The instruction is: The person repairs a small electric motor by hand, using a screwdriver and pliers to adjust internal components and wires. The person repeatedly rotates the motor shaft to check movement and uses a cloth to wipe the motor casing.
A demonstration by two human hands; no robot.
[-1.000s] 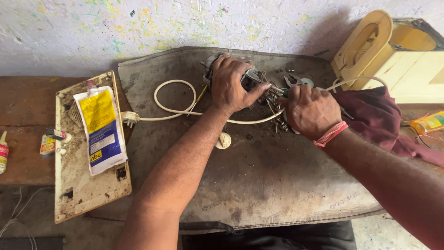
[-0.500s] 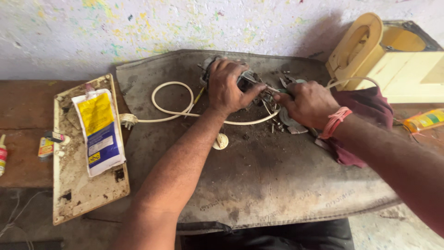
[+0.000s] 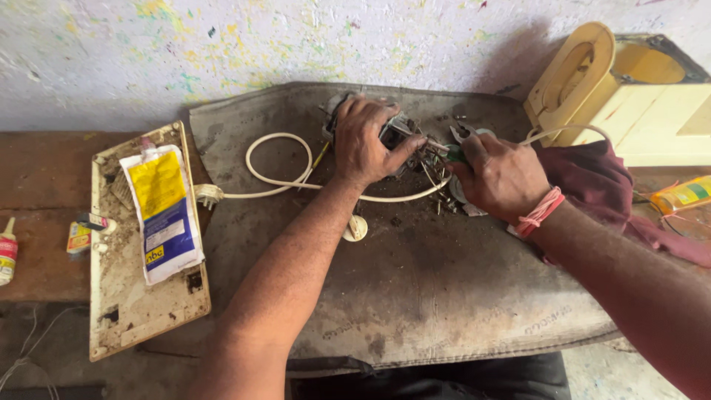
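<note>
Centrally on the desk's grey mat, left hand clamps a dark electrical part, mostly hidden; right hand pinches green-handled pliers beside loose screws.

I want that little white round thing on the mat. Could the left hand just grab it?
Probably not right away: the left hand is clamped on the dark metal part. Nothing covers the white round piece, lying beside that forearm.

Paint-flecked white wall, wooden bench
</note>
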